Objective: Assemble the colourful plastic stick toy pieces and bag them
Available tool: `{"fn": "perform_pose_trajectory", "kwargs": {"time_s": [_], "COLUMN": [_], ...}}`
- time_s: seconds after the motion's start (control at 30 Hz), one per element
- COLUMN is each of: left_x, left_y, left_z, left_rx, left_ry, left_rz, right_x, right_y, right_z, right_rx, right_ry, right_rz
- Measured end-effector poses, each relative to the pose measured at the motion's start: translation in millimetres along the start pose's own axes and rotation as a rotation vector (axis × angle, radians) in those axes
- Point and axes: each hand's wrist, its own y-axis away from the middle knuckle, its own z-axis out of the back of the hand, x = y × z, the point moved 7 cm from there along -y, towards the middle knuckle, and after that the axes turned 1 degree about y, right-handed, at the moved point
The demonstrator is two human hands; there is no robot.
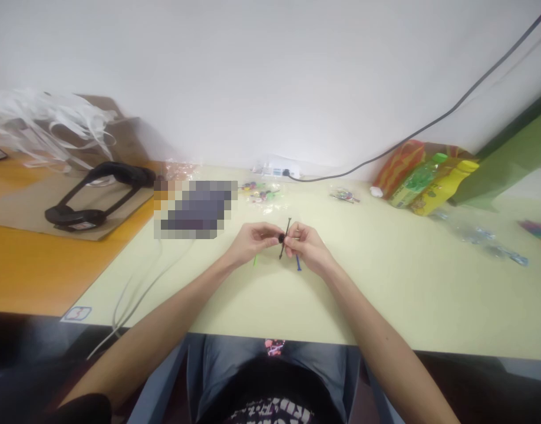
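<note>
Above the pale yellow table (270, 306), my two hands meet fingertip to fingertip. My left hand (253, 241) is closed in a pinch on a small black round piece (281, 238). A thin black stick (289, 222) with a wider end stands slanted beside that piece, pinched by my right hand (309, 246). Whether the piece and the stick are joined, I cannot tell. Below my right fingers lies a blue stick (299, 264), partly covered by the hand. A thin green stick (254, 260) shows under my left hand.
Small colourful parts in clear plastic (266, 195) lie beyond my hands, with another packet (345, 195) farther right. A black headband-like device (106, 194) rests at left. Bottles (445, 187) and crumpled clear wrappers (487, 238) are at right. A dark cable (368, 162) reaches a white power strip (274, 168).
</note>
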Motion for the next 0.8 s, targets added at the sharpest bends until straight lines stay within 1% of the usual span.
{"fn": "perform_pose_trajectory", "kwargs": {"time_s": [0.2,0.33,0.47,0.57,0.67,0.73,0.8], "left_x": [1.2,1.7,-6.1,-20.5,-31.5,-31.6,-26.1], "left_y": [0.3,1.1,1.3,2.0,3.8,4.6,4.8], "left_z": [1.4,-0.8,-0.1,5.5,13.5,16.1,15.9], "left_rx": [-0.008,0.033,0.039,0.021,0.021,0.077,0.163], "left_ry": [0.011,0.018,-0.022,-0.17,-0.429,-0.597,-0.733], "left_rz": [0.002,0.008,-0.024,-0.121,-0.211,-0.238,-0.238], "right_x": [-2.2,-2.1,4.3,16.5,30.3,35.7,39.2], "right_y": [0.0,0.8,2.3,4.3,6.9,8.3,9.4], "right_z": [0.9,-1.4,-3.1,3.1,17.1,26.9,34.2], "right_rx": [0.003,0.023,0.004,-0.054,-0.137,-0.185,-0.22], "right_ry": [0.002,0.033,0.061,0.11,0.118,0.151,0.276], "right_rz": [0.004,0.01,-0.008,0.006,0.067,0.1,0.133]}}
